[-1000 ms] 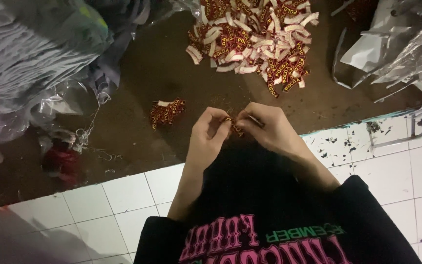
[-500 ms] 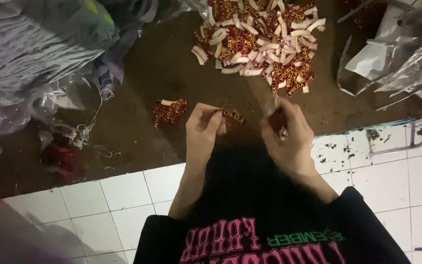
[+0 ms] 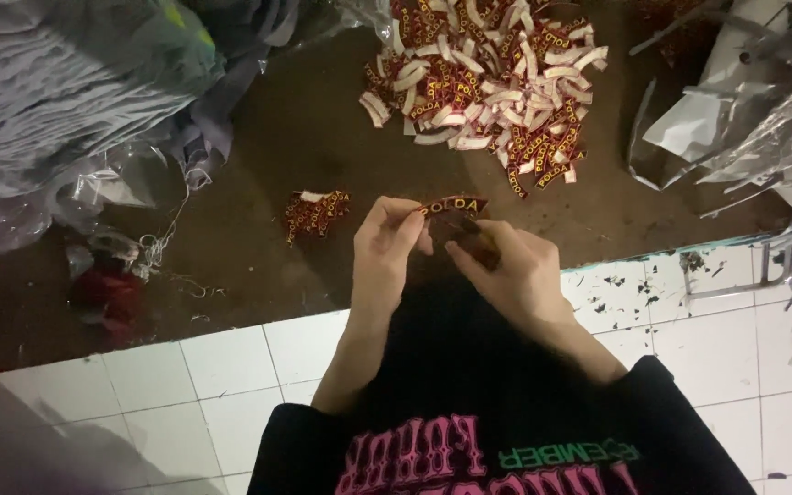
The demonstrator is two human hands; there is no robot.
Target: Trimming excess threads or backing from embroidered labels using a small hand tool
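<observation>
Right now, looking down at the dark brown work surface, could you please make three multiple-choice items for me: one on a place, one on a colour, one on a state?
1. Where is the large heap of dark red and white curved cloth labels?
A. far side of the surface
B. on the white tiles
C. in the lap

2. What colour is the lettering on the curved label strip being held?
A. blue
B. yellow
C. green

3. How is that strip held?
A. lying flat, untouched
B. pinched by left hand fingers, right hand just below
C. folded inside a fist

Key: 1 A, it lies beyond both hands. 2 B, yellow on dark red. 3 B, fingertips grip its left end.
</observation>
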